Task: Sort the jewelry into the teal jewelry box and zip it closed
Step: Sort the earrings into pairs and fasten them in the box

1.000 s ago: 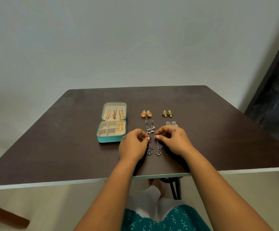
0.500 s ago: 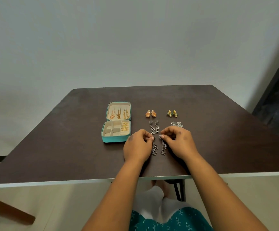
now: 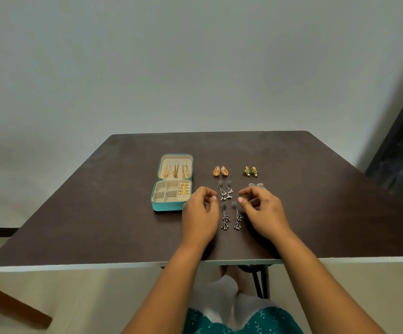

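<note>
Head view: teal jewelry box lies open on the dark table. Right of the box, a pair of silver drop earrings lies between the left hand and right hand. Both hands hover with fingers loosely curled, holding nothing.

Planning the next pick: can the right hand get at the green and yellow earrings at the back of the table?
Probably yes. The right hand holds nothing, and the green and yellow earrings lie in the open beyond it; only the small silver pair lies between.
</note>
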